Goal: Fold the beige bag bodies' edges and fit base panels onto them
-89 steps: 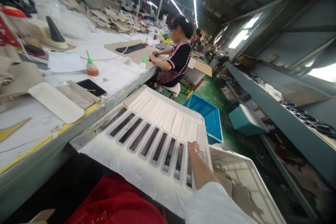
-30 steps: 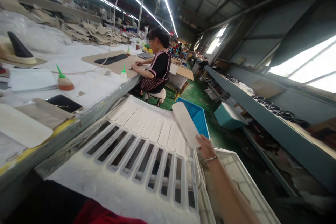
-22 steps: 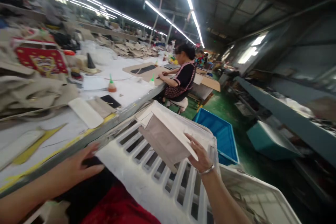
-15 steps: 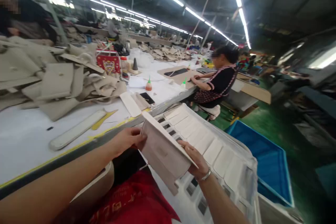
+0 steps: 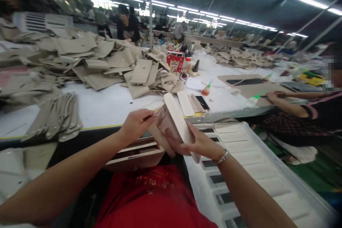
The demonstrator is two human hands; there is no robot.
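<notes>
Between my hands is a cream bag part [image 5: 179, 119] with a stiff, rounded panel and a soft, pinkish-beige lining, held tilted over my lap. My left hand [image 5: 137, 123] is closed, pinching the lining's edge. Around the lower right side of the stiff panel wraps my right hand [image 5: 201, 143], its thumb pressed on the lower part. Below my left hand sits a cream bag body [image 5: 139, 160] with open compartments. Behind the held part, a white strip [image 5: 185, 103] and a black phone [image 5: 203, 102] lie at the table's edge.
To my right stands a white moulded tray [image 5: 267, 188] holding cream pieces in rows. Heaped beige bag parts [image 5: 112, 62] cover the table's left and back. Long tan flaps [image 5: 60, 115] lie stacked near its edge. A co-worker [image 5: 307, 107] sits at the right.
My view has swung left. The bag part is turned more upright and its lining is bunched near my left hand. The bag body in my lap shows more fully.
</notes>
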